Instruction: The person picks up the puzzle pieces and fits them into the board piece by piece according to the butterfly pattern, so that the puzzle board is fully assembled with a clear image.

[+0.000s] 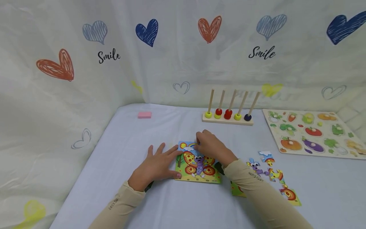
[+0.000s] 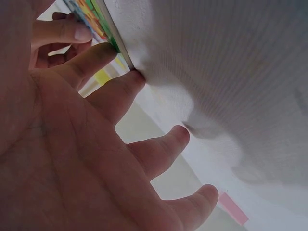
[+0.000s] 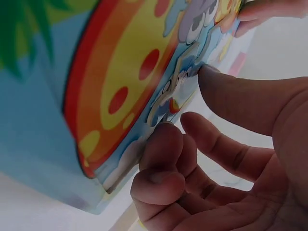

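A butterfly jigsaw puzzle (image 1: pixel 197 167) lies on the white-covered table in front of me. My left hand (image 1: pixel 157 162) spreads its fingers along the puzzle's left side, with the thumb at the lower left corner and the index fingertip on the upper left edge. At the top edge, my right hand (image 1: pixel 213 146) pinches a blue sky puzzle piece (image 3: pixel 180 89) between thumb and curled fingers. In the right wrist view this piece sits slightly raised among its neighbours. The puzzle's upper right part is partly hidden by the right hand in the head view.
Several loose puzzle pieces (image 1: pixel 276 175) lie right of the puzzle, some partly under the right sleeve (image 1: pixel 251 181). Behind stand a wooden bead-peg counter (image 1: pixel 227 120) and a vegetable peg board (image 1: pixel 314 133). A pink block (image 1: pixel 144 114) is at the back left.
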`<move>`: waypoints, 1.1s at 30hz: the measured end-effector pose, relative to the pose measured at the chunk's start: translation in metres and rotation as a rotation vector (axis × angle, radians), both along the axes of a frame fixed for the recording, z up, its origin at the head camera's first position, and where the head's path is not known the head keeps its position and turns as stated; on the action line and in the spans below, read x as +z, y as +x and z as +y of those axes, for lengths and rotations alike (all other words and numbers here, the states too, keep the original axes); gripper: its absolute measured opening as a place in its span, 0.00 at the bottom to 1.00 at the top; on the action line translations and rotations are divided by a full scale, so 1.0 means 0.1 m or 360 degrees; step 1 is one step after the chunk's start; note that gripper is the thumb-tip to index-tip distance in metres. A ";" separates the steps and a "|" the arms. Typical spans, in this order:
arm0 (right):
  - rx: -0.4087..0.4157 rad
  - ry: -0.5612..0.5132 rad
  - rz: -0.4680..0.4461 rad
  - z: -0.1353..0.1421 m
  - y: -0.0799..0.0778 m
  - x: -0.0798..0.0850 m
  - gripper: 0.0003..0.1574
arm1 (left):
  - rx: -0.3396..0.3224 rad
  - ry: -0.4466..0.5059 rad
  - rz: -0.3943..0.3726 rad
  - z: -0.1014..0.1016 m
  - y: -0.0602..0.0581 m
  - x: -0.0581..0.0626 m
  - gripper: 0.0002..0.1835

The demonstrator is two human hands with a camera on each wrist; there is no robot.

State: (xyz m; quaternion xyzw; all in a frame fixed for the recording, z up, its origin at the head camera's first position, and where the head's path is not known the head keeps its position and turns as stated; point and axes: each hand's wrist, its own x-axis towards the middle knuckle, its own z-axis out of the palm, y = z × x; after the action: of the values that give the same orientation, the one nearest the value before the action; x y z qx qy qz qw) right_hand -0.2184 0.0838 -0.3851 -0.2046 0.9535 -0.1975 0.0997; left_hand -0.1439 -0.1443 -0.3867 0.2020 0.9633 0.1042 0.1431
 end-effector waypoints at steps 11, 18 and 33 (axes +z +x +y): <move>-0.0070 -0.0138 0.0044 0.41 0.15 0.15 0.10 | -0.0004 -0.0015 -0.0009 0.05 0.01 -0.01 0.46; -0.0107 -0.0230 0.0104 0.82 0.29 0.18 0.08 | -0.0008 0.0011 -0.0010 0.03 0.02 -0.01 0.46; -0.0211 -0.0228 0.0203 1.64 0.60 0.21 0.05 | -0.0049 0.0022 0.0006 0.01 0.02 -0.04 0.47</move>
State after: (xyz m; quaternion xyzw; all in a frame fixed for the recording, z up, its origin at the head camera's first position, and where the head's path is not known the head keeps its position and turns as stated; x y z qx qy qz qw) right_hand -0.1579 0.2483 -0.3643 -0.1598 0.9528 -0.2579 0.0105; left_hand -0.1423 -0.1435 -0.3908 0.2179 0.9596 0.1082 0.1415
